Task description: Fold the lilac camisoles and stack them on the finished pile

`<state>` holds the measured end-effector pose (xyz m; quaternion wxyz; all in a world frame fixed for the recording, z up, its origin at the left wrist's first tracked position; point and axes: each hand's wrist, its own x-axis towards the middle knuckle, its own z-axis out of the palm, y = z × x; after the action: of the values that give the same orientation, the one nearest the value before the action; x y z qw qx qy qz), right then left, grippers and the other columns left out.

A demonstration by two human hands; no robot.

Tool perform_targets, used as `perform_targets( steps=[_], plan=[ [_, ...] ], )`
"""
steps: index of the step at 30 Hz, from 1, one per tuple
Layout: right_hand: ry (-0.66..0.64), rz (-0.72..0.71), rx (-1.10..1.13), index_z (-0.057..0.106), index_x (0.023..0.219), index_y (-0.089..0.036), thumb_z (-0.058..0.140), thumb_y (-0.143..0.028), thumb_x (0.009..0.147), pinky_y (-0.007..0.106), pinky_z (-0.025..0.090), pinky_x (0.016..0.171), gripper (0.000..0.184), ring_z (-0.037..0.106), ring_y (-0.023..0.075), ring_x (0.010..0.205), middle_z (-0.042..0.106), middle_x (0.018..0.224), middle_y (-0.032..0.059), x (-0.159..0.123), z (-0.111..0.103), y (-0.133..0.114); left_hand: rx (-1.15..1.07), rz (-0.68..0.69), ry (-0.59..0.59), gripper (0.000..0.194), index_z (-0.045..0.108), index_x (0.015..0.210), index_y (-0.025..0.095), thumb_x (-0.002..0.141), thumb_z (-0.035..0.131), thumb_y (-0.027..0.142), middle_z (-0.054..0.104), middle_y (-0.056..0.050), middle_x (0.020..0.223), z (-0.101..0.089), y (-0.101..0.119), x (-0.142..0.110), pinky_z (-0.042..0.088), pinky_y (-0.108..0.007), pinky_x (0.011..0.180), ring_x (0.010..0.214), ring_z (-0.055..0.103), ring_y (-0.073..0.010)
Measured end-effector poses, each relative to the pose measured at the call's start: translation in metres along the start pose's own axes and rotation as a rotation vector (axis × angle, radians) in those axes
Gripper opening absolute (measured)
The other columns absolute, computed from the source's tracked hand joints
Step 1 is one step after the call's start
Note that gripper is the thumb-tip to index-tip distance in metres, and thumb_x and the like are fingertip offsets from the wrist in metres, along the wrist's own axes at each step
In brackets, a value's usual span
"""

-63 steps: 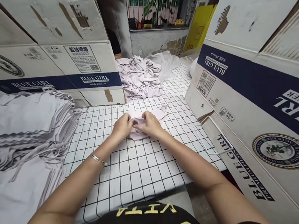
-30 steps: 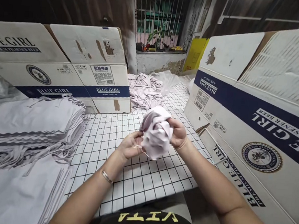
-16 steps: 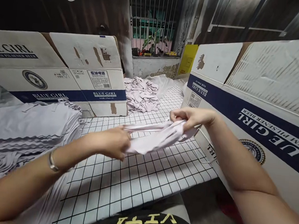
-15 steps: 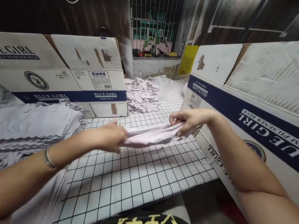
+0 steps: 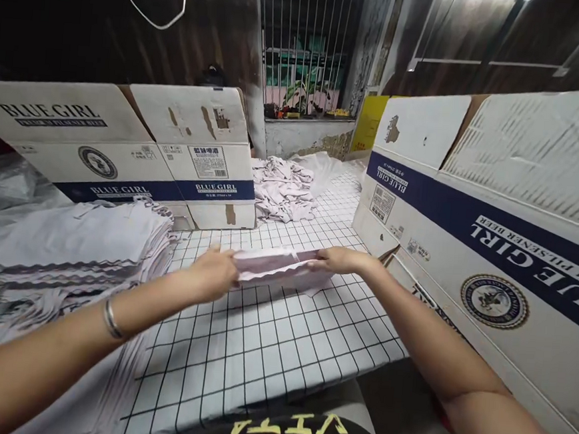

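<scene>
A pale pink cloth piece [image 5: 282, 270] is stretched flat between my two hands, just above the white table with a black grid [image 5: 264, 349]. My left hand [image 5: 213, 276] pinches its left end, fingers closed on the fabric. My right hand [image 5: 339, 260] grips its right end. A silver bangle sits on my left wrist.
A tall stack of flat pale cloth pieces [image 5: 76, 247] lies at the left. A loose heap of the same cloth [image 5: 284, 190] lies at the far end of the table. Large Blue Girl cardboard boxes stand at the left [image 5: 139, 145] and along the right [image 5: 493, 233].
The crumpled cloth was lifted off the table, pulled out straight between both hands, then lowered toward the table. The camera view tilted upward.
</scene>
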<state>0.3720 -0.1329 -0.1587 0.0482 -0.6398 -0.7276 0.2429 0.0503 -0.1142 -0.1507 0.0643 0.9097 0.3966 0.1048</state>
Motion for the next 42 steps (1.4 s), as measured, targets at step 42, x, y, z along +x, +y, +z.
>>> perform_targets(
  steps=[42],
  plan=[
    [-0.212,-0.012,0.362,0.060,0.065,-0.016,0.073,-0.045,0.068,0.030,0.043,0.066,0.032,0.056,0.0166,0.068,0.061,0.068,0.0039,0.058,0.067,-0.056,0.307,0.108,-0.464,0.028,0.075,0.083,0.015,0.081,0.047,0.008,0.062,-0.018,0.103,0.040,0.065,-0.039,0.031,-0.045,0.085,0.094,0.053,-0.0285]
  ],
)
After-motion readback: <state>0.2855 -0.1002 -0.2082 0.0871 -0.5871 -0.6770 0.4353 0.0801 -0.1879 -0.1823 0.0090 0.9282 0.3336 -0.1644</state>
